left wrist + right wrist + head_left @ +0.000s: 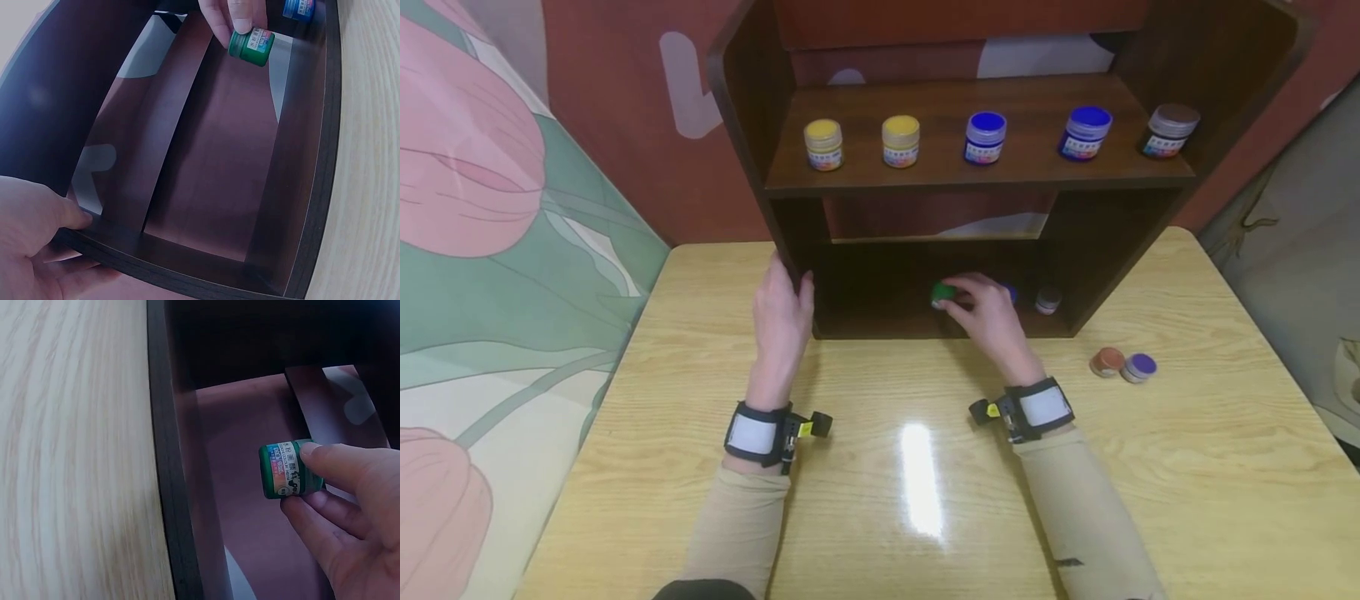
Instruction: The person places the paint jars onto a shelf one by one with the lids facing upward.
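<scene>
My right hand (992,317) pinches a small green paint jar (284,469) by its lid end, thumb on one side and fingers on the other. The jar is inside the lower compartment of a dark brown wooden shelf (880,325), above its bottom board. My left hand (782,321) grips the shelf's left side panel (187,275), thumb on the inner face and fingers outside. Partly hidden behind my right hand stands a blue paint jar (300,9) on the bottom board. Right of it is a jar with a greyish lid (1048,300).
On the upper board stand two yellow jars (900,142), two blue jars (985,137) and a dark brown jar (1170,131). An orange-brown jar (1107,362) and a purple-lidded jar (1138,367) sit on the light wooden table (865,517), right of the shelf.
</scene>
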Action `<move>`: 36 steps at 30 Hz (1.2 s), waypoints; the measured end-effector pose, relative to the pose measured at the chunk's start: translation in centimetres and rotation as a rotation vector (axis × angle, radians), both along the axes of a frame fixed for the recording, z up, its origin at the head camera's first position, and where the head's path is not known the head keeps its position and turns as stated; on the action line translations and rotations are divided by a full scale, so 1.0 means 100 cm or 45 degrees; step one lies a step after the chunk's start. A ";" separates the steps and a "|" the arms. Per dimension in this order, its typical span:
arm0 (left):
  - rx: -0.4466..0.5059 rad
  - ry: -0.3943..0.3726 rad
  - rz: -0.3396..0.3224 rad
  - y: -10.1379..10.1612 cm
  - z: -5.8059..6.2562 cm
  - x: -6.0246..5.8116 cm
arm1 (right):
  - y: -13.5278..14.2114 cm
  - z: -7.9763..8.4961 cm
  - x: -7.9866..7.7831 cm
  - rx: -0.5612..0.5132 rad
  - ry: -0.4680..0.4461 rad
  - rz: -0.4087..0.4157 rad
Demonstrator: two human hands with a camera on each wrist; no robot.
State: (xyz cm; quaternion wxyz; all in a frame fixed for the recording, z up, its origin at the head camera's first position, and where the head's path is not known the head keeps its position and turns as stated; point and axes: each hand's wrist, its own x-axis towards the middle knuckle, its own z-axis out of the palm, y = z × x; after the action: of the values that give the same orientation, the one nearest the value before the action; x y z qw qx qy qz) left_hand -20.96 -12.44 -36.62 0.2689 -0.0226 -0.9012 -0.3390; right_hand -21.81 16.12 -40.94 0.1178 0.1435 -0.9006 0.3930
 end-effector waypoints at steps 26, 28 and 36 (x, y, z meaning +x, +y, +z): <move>0.008 0.009 -0.008 0.002 0.000 0.001 | 0.003 -0.012 -0.005 -0.003 0.002 -0.033; 0.009 0.016 -0.010 0.002 0.000 0.000 | 0.003 -0.013 -0.005 -0.006 0.000 -0.037; 0.019 0.025 -0.010 0.001 -0.001 0.001 | 0.000 -0.016 -0.006 -0.010 -0.020 -0.042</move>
State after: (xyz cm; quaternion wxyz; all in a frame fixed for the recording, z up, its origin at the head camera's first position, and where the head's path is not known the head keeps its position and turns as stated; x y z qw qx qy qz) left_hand -20.89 -12.37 -36.70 0.2767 -0.0273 -0.8958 -0.3467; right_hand -22.44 16.07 -42.52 0.1177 0.1252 -0.9022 0.3956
